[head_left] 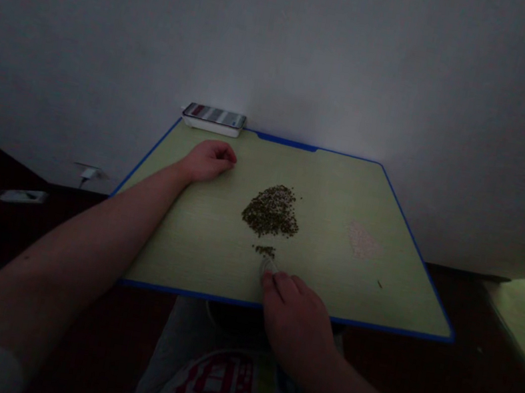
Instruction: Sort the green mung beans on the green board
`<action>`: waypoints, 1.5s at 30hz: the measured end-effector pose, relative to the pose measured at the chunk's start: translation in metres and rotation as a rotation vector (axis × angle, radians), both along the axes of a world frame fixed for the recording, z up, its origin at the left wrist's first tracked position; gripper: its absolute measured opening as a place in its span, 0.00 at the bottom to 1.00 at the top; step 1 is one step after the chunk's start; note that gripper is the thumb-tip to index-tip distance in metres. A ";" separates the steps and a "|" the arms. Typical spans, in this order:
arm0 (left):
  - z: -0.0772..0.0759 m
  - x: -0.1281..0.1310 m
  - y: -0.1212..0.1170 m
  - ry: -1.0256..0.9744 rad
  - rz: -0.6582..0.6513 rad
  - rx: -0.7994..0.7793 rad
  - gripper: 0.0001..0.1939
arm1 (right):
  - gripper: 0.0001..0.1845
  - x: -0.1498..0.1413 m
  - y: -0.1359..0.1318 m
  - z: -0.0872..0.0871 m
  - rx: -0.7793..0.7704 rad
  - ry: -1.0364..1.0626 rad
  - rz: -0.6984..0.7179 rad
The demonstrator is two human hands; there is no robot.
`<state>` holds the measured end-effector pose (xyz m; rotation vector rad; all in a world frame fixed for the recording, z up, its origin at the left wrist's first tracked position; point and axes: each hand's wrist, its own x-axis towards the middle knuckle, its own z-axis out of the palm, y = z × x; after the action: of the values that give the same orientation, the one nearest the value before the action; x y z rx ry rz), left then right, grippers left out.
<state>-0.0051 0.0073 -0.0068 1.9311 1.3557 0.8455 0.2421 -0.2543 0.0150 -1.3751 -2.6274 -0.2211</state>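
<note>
On a pale yellow-green tabletop [212,249] lies a heap of small greenish-brown grains [272,212]. A smaller cluster of the same grains [264,250] sits between the heap and the front edge. My right hand [297,314] reaches over that edge, its fingers closed on a small whitish, see-through piece [269,265] just short of the cluster. Most of the piece is hidden by the fingers, so its kind does not show. Left of the heap, my left hand [209,161] rests on the tabletop, fingers loosely curled with nothing visible in them.
A patch of pale pinkish grains [362,240] lies on the right, with a short dark sliver [380,284] near it. A phone [214,115] lies on a white box [211,126] at the back left corner. Blue edging rims the table; a wall stands behind.
</note>
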 end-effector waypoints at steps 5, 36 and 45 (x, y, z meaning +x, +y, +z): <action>-0.002 -0.001 0.001 -0.012 -0.002 0.009 0.10 | 0.19 0.010 -0.003 -0.001 0.003 -0.041 -0.055; 0.001 0.000 -0.001 -0.004 -0.010 0.005 0.11 | 0.18 0.014 0.009 -0.001 -0.018 -0.060 -0.039; 0.001 0.001 -0.002 -0.019 -0.002 -0.002 0.11 | 0.16 0.030 0.021 -0.002 -0.043 -0.105 -0.244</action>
<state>-0.0042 0.0057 -0.0059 1.9185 1.3429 0.8591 0.2724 -0.2337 0.0133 -1.7442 -2.5544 -0.2765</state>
